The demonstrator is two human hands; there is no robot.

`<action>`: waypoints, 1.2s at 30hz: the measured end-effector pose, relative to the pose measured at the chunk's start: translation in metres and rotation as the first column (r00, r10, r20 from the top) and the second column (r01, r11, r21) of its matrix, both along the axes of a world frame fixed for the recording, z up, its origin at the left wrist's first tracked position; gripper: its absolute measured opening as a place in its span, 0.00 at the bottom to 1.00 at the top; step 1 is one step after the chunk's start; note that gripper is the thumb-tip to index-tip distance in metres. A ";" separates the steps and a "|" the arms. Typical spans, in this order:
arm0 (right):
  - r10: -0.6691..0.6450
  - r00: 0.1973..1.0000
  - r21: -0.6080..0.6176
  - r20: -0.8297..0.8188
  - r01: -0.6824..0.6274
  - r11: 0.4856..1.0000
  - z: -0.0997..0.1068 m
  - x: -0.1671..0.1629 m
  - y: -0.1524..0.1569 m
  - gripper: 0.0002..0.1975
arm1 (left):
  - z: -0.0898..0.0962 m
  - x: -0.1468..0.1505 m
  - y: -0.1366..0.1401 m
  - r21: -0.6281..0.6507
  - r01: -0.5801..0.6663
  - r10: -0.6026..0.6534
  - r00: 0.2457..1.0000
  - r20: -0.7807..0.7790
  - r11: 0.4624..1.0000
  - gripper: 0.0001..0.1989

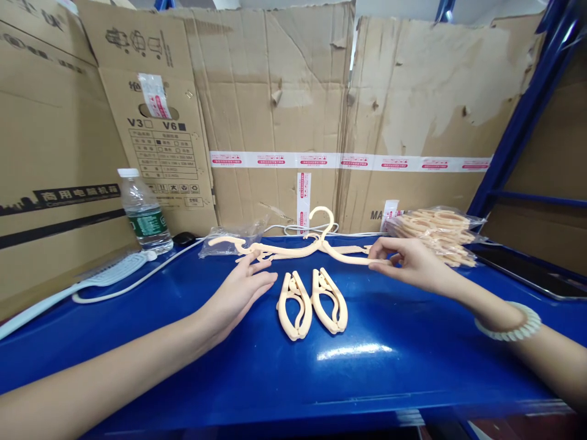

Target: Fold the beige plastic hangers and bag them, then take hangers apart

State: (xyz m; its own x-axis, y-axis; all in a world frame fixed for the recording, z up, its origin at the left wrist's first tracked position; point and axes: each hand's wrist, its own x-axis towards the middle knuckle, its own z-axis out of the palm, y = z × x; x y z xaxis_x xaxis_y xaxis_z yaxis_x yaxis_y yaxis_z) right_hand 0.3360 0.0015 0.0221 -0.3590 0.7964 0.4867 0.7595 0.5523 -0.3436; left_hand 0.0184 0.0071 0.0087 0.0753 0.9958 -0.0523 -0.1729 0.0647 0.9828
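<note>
An unfolded cream plastic hanger [296,251] is at the back of the blue table, its hook pointing up. My right hand [406,263] pinches the tip of its right arm between thumb and fingers. At the hanger's left side is my left hand [241,290], its fingers stretched out and apart; the fingertips overlap the arm there, and I cannot tell whether they press on it. Nearer to me lie two folded hangers side by side, a left folded hanger [307,304] and a right folded hanger [341,304]. More hanger parts lie behind the unfolded one, partly hidden.
Bagged cream hangers [433,229] are piled at the back right, beside a dark phone or tablet [527,269]. On the left stand a water bottle [144,214] and a pale-blue brush-like object [110,274], with a white cable [137,287]. Cardboard sheets [275,116] wall the back.
</note>
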 end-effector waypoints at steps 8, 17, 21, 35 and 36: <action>0.082 0.994 -0.088 0.067 -0.076 0.993 0.003 0.000 -0.004 0.06 | 0.001 0.000 0.000 0.090 -0.049 0.047 0.999 0.017 0.995 0.25; 0.073 0.996 -0.106 0.049 -0.067 0.992 0.004 0.003 -0.004 0.06 | -0.004 -0.003 0.002 0.245 0.050 -0.005 0.983 -0.181 0.968 0.31; 0.054 0.998 -0.078 -0.018 -0.055 0.995 0.003 0.002 -0.004 0.08 | -0.008 -0.004 0.002 0.358 0.205 -0.074 0.935 -0.348 0.911 0.18; -0.498 0.776 0.637 0.387 0.165 0.753 -0.005 -0.002 -0.007 0.13 | -0.010 -0.004 0.003 0.346 0.086 0.015 0.960 -0.279 0.934 0.19; -0.527 0.753 0.662 0.394 0.166 0.731 -0.007 -0.004 -0.009 0.13 | -0.010 -0.004 0.003 0.338 0.075 0.018 0.965 -0.263 0.938 0.20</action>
State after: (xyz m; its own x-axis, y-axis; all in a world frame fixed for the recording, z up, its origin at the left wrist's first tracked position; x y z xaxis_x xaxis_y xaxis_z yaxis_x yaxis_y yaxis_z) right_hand 0.3321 -0.0070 0.0153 -0.4485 0.5611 0.6957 0.8821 0.1523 0.4458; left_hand 0.0146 0.0099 -0.0013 0.1335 0.9537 0.2696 0.0870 -0.2822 0.9554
